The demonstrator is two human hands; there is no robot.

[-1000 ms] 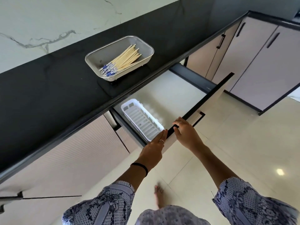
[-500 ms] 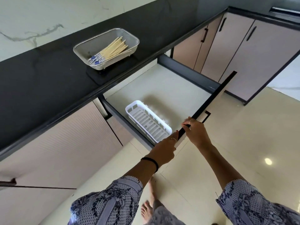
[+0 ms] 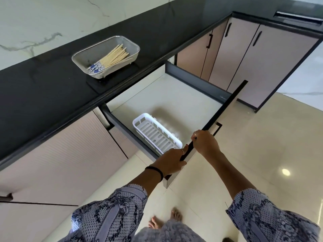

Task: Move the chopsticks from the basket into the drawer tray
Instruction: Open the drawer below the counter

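Observation:
A bundle of wooden chopsticks [image 3: 111,58] with blue-patterned ends lies in a metal mesh basket [image 3: 82,57] on the black countertop. Below it a wide drawer [image 3: 174,100] stands pulled out, with a white slotted plastic tray [image 3: 155,134] at its near left corner. My left hand [image 3: 170,161] grips the top edge of the drawer front [image 3: 225,109] near its left end. A little to the right, my right hand [image 3: 205,143] curls its fingers over that same dark edge. Both hands are far from the basket.
The black countertop [image 3: 43,88] runs along a marble wall and turns at the far right. Closed beige cabinet doors [image 3: 262,62] with black handles stand to the right of the drawer. Bare feet [image 3: 164,220] stand on the glossy tiled floor below.
The drawer has slid further out toward me, with both hands on its front edge. More of the drawer floor and the white tray now show.

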